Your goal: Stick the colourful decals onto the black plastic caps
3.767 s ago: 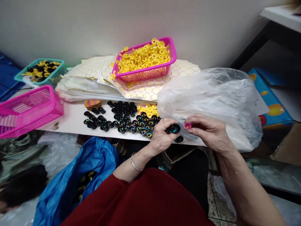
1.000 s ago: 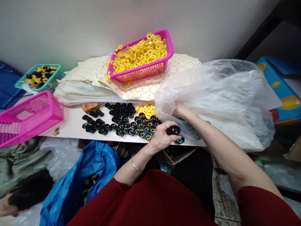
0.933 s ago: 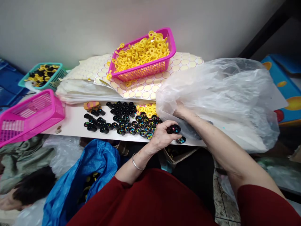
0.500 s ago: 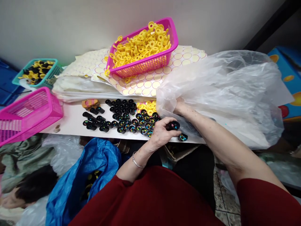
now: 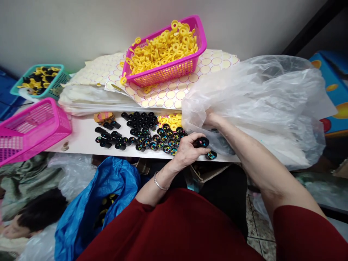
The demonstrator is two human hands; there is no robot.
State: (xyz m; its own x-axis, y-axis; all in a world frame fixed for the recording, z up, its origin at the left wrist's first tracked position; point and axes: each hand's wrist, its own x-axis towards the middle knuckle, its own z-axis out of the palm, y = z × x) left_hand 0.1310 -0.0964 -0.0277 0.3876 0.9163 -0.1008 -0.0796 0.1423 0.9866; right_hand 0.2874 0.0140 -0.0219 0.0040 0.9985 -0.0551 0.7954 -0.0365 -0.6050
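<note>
Between the thumb and fingers of my left hand point(image 5: 188, 152) is a small black cup point(image 5: 202, 142), its open mouth turned up with colored bits inside. Just below it, another black cup point(image 5: 211, 155) with colored bits stands at the table's front edge. My right hand point(image 5: 210, 117) reaches into the mouth of a clear plastic bag point(image 5: 261, 90); the film hides its fingers. Left of my hands, several black cups point(image 5: 141, 123) are grouped, the nearer ones showing colored bits. Yellow ring pieces point(image 5: 172, 120) lie behind them.
A pink basket point(image 5: 165, 74) heaped with yellow rings stands at the back on sheets of round stickers point(image 5: 214, 61). Another pink basket point(image 5: 35, 123) and a teal basket point(image 5: 58, 85) are at left. A blue bag point(image 5: 114, 174) hangs below; a person's head point(image 5: 40, 214) shows lower left.
The view has shifted slightly. My left hand keeps hold of the cup with little movement, and my right hand stays inside the bag's mouth.
</note>
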